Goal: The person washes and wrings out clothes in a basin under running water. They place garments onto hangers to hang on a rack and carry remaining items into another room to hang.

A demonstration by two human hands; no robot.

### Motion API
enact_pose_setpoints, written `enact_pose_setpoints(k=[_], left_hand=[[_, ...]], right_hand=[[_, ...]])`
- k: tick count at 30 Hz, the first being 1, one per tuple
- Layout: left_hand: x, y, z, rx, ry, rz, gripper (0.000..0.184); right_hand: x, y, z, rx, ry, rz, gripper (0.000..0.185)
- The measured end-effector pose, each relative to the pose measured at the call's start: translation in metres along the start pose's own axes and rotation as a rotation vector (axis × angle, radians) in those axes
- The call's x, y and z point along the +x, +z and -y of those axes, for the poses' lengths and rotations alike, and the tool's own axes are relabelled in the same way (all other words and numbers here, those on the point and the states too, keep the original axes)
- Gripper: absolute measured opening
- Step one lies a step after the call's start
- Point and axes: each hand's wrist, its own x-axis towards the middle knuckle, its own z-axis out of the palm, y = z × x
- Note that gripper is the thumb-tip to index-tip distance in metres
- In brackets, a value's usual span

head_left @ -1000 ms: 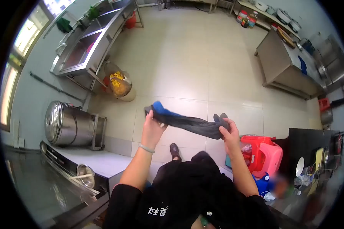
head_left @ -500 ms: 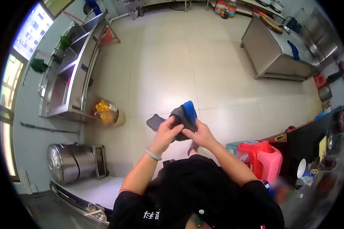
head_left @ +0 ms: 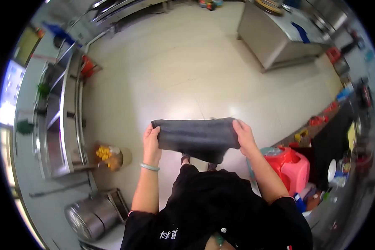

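Note:
A dark grey cloth is stretched out sideways in front of my body, its lower edge hanging unevenly. My left hand pinches the cloth's left end, with a pale bangle on that wrist. At the opposite end, my right hand grips the edge with the thumb over the front. No blue part of the cloth shows. Below it, my shoes are partly visible on the tiled floor.
A steel sink unit lines the left wall, a bin with yellow contents beside it. A steel drum is at lower left. Red and pink stools are close on the right. A steel table stands at upper right.
The cloth was bunched between my close-together hands half a second ago; now my hands are apart and it is spread wide. Its blue part is out of sight. The camera view has shifted.

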Motion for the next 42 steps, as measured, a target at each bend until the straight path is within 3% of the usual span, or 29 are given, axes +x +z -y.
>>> enact_pose_setpoints(k=[3,5,6,8,9,11,13,14,16,17,19,20,22,24,28,32,34,35,36,38,40,42], left_hand=[[0.056,0.01,0.008,0.251,-0.078,0.11,0.022],[0.077,0.019,0.008,1.169,-0.067,0.256,0.027],[0.084,0.022,0.007,1.363,0.127,0.339,0.036],[0.103,0.02,0.026,1.388,0.543,0.43,0.043],[0.103,0.039,0.019,1.38,0.559,0.481,0.043],[0.079,0.088,-0.014,0.888,0.05,0.722,0.052],[0.065,0.121,-0.027,0.806,0.402,0.808,0.061],[0.062,0.141,-0.045,1.036,0.837,0.867,0.07],[0.072,0.163,-0.063,1.158,1.044,1.175,0.069],[0.08,0.164,-0.057,1.163,1.04,1.191,0.069],[0.094,0.165,-0.045,1.067,0.448,1.52,0.059],[0.091,0.168,-0.046,1.054,0.252,1.423,0.046],[0.101,0.16,-0.035,0.995,0.128,1.463,0.035],[0.103,0.155,-0.025,1.053,0.149,1.421,0.028],[0.089,0.168,-0.025,1.04,0.323,1.334,0.023],[0.076,0.18,-0.039,1.089,0.323,1.278,0.02],[0.062,0.185,-0.049,1.082,0.049,1.245,0.018],[0.055,0.188,-0.056,1.018,0.092,1.256,0.016],[0.048,0.189,-0.059,1.019,0.095,1.257,0.016],[0.035,0.191,-0.067,0.959,0.427,1.333,0.017],[0.016,0.202,-0.088,1.069,0.518,1.377,0.017],[0.007,0.205,-0.095,1.052,0.762,1.442,0.017]], right_hand=[[0.006,0.002,0.01,0.09,-0.133,-0.184,0.039],[0.005,0.009,0.022,0.066,-0.194,-0.188,0.039],[0.004,0.018,0.03,0.082,-0.219,-0.19,0.038],[0.009,0.031,0.036,0.091,-0.286,-0.15,0.047],[0.0,0.039,0.048,0.092,-0.252,-0.084,0.062],[0.013,0.053,0.021,-0.182,-0.387,-0.147,0.063],[0.013,0.063,0.023,-0.585,-0.535,-0.128,0.059],[0.006,0.067,0.04,-0.794,-0.593,-0.05,0.056],[-0.006,0.073,0.055,-0.938,-0.554,0.111,0.042],[-0.011,0.072,0.057,-0.969,-0.563,0.09,0.039],[-0.024,0.067,0.063,-0.99,-0.569,0.062,0.037],[-0.032,0.061,0.066,-0.901,-0.586,0.004,0.034],[-0.039,0.048,0.063,-0.785,-0.641,-0.125,0.029],[-0.05,0.035,0.066,-0.759,-0.452,-0.115,0.028],[-0.055,0.02,0.063,-0.685,-0.49,-0.204,0.027],[-0.061,0.007,0.071,-0.612,-0.559,-0.315,0.029],[-0.07,-0.002,0.078,-0.585,-0.379,-0.147,0.03],[-0.075,-0.006,0.077,-0.558,-0.325,-0.082,0.032],[-0.071,-0.014,0.064,-0.748,-0.561,-0.089,0.034],[-0.067,-0.027,0.042,-0.969,-0.57,-0.079,0.032],[-0.056,-0.051,-0.001,-1.046,-0.515,-0.155,0.031],[-0.056,-0.071,-0.026,-1.12,-0.462,-0.226,0.031]])
